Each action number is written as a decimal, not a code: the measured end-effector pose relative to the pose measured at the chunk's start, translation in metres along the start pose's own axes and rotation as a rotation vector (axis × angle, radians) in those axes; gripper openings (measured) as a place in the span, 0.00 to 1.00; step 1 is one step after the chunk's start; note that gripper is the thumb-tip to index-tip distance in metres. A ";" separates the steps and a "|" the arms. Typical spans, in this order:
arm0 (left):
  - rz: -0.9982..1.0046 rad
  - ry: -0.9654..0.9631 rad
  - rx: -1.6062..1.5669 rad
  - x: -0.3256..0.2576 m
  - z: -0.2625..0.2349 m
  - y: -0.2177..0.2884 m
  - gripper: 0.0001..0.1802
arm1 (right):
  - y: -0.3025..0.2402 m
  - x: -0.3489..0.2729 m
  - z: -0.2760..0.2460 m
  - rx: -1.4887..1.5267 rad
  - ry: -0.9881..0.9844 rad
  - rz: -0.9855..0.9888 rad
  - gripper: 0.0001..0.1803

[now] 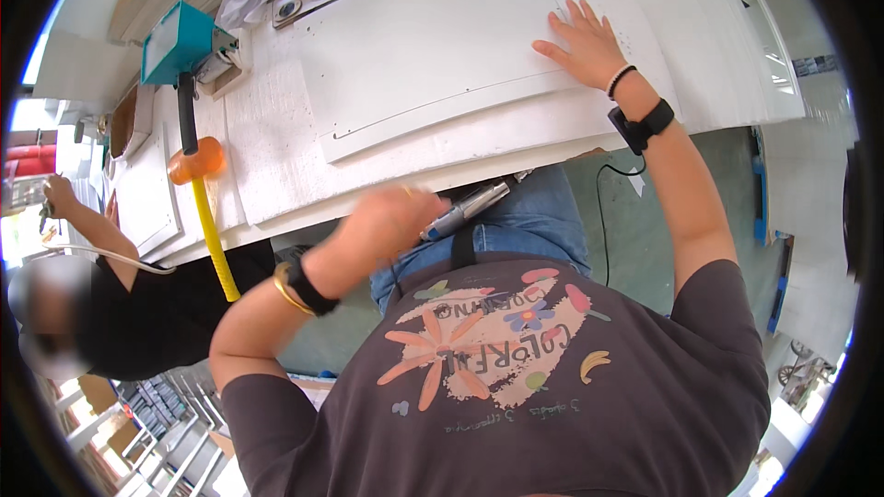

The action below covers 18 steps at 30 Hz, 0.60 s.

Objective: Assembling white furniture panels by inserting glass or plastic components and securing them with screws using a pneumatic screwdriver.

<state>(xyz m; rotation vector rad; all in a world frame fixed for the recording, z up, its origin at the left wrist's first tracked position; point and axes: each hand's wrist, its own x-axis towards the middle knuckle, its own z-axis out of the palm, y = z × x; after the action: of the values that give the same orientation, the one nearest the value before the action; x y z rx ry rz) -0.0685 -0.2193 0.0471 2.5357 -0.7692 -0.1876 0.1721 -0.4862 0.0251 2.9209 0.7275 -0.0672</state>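
My left hand [387, 221] is blurred below the table's near edge, closed around a slim silver power tool with a blue grip [468, 206] that points right over my lap. A black cable [603, 221] hangs beside my leg. My right hand [586, 44] lies flat, fingers spread, on the right end of a large white panel [424, 46]. The panel rests on the white table [276, 193]. A black band and a thin dark loop are on my right wrist. My left wrist has a black watch and a gold bangle.
A mallet [197, 162] with an orange head and yellow handle hangs over the table's near edge at left. Behind it stands a teal box [179, 40]. A co-worker in a black shirt [138, 313] works at far left. Stacked boards lie at the back.
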 end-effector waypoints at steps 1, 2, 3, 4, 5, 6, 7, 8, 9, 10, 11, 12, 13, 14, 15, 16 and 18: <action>-0.193 -0.183 -0.038 -0.006 0.019 0.012 0.11 | -0.002 0.002 -0.001 0.006 -0.005 -0.004 0.38; -0.175 -0.035 -0.043 -0.012 0.044 0.015 0.16 | -0.004 0.005 -0.002 0.006 0.004 0.002 0.38; -0.163 -0.036 -0.037 -0.017 0.058 0.015 0.16 | -0.004 0.006 -0.002 0.035 0.001 -0.009 0.38; -0.168 -0.036 0.038 -0.020 0.068 0.014 0.18 | -0.003 0.005 -0.002 0.061 -0.004 -0.017 0.37; -0.169 -0.033 0.115 -0.018 0.075 0.010 0.20 | 0.000 0.006 -0.001 0.059 0.002 0.002 0.37; -0.125 -0.021 0.179 -0.016 0.080 0.005 0.25 | 0.002 0.006 0.001 0.167 0.047 0.027 0.36; -0.106 -0.024 0.183 -0.015 0.086 0.002 0.25 | 0.006 0.004 0.005 0.275 0.092 0.050 0.35; -0.131 -0.015 0.189 -0.010 0.087 0.005 0.26 | 0.010 0.000 0.008 0.272 0.099 0.062 0.35; -0.158 -0.007 0.194 -0.006 0.089 0.007 0.27 | 0.014 -0.007 0.013 0.416 0.320 0.034 0.33; -0.147 -0.008 0.197 -0.001 0.094 0.005 0.27 | 0.020 -0.015 0.018 0.555 0.543 0.004 0.31; -0.202 -0.026 0.150 0.000 0.100 0.001 0.27 | 0.019 -0.027 0.010 0.561 0.549 0.005 0.31; -0.251 -0.045 0.103 0.000 0.102 -0.004 0.27 | 0.015 -0.046 -0.003 0.792 0.385 0.011 0.27; -0.241 -0.052 0.110 0.002 0.100 -0.006 0.27 | 0.012 -0.067 -0.010 1.017 0.215 0.022 0.24; -0.249 -0.025 0.017 0.003 0.095 -0.004 0.25 | 0.009 -0.087 -0.010 1.172 0.108 -0.056 0.21; -0.263 0.001 -0.076 0.003 0.089 -0.002 0.23 | 0.005 -0.105 -0.010 1.324 -0.004 -0.142 0.18; -0.257 -0.003 -0.070 0.003 0.083 -0.001 0.23 | 0.002 -0.122 -0.016 1.285 -0.310 -0.196 0.17; -0.168 0.031 -0.157 0.003 0.067 0.007 0.21 | 0.000 -0.154 -0.013 1.168 -0.724 -0.323 0.17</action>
<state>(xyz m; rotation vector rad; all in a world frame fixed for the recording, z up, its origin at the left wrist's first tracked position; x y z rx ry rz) -0.0873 -0.2531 -0.0080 2.4466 -0.5091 -0.2538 0.0363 -0.5555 0.0497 3.1283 1.2611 -2.0533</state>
